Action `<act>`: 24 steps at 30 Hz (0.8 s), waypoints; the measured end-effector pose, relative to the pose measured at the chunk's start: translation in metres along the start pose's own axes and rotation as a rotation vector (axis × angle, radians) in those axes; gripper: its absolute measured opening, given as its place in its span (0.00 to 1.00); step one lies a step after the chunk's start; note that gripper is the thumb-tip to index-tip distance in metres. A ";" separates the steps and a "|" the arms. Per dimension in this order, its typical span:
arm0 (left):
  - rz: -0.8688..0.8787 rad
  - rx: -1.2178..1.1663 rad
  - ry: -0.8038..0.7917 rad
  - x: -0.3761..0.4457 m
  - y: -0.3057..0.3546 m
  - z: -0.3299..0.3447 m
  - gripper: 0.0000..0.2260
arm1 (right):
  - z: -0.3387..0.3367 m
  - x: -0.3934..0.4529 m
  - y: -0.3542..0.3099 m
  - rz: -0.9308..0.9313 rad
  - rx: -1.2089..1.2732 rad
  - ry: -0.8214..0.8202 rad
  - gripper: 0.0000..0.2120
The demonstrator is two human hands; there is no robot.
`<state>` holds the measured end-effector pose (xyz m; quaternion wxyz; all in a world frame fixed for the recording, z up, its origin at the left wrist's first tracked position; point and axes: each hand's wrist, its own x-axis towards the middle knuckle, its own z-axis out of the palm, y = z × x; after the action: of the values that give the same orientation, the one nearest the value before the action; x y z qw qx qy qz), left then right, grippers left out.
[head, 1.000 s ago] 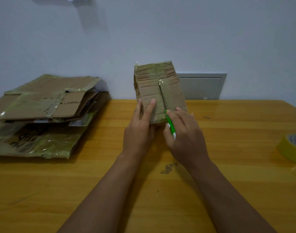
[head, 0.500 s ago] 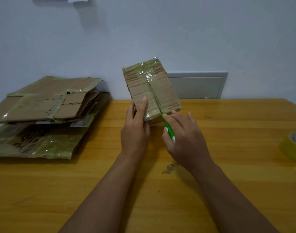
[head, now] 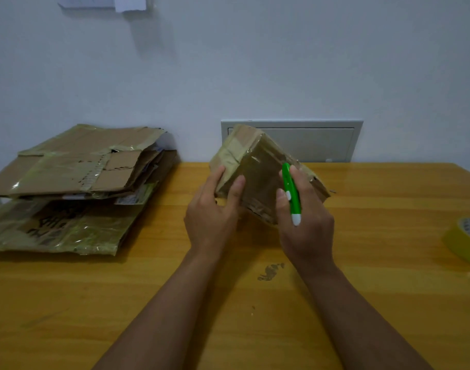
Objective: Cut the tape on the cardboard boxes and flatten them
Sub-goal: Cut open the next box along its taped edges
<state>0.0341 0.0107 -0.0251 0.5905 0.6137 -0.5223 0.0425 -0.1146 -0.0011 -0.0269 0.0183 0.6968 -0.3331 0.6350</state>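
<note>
Head view — flattened cardboard stack (head: 76,182) left, tape roll (head: 466,241) right.

A cardboard box (head: 258,166) sits tilted near the table's (head: 375,289) far edge at centre, held between a person's left hand (head: 212,214) and right hand (head: 304,220), a utility knife (head: 291,194) in the right lying against the box. Flattened boxes (head: 76,180) are stacked at far left. A tape roll (head: 466,240) lies at the right edge. A wall panel (head: 322,141) stands behind the box.
</note>
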 end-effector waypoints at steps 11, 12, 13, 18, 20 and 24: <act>0.311 0.252 -0.116 -0.012 0.006 -0.009 0.22 | 0.004 0.001 -0.004 0.101 0.137 -0.036 0.20; 0.306 0.201 -0.159 -0.013 0.003 -0.009 0.22 | 0.005 0.000 -0.004 0.106 0.144 -0.060 0.20; 0.294 0.138 -0.212 -0.014 0.001 -0.009 0.21 | 0.006 -0.001 -0.004 0.107 0.144 -0.084 0.20; 0.208 -0.122 -0.281 -0.012 -0.007 -0.013 0.19 | 0.006 -0.003 -0.003 0.132 0.142 -0.152 0.21; 0.195 -0.117 -0.302 -0.004 -0.012 -0.013 0.31 | 0.005 -0.003 -0.004 0.150 0.153 -0.163 0.21; 0.277 0.104 -0.361 0.010 -0.016 -0.013 0.44 | 0.006 -0.002 -0.008 0.135 0.171 -0.189 0.21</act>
<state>0.0568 0.0113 -0.0254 0.4438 0.5633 -0.6959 0.0396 -0.1053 0.0032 -0.0273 -0.1152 0.7286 -0.3240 0.5924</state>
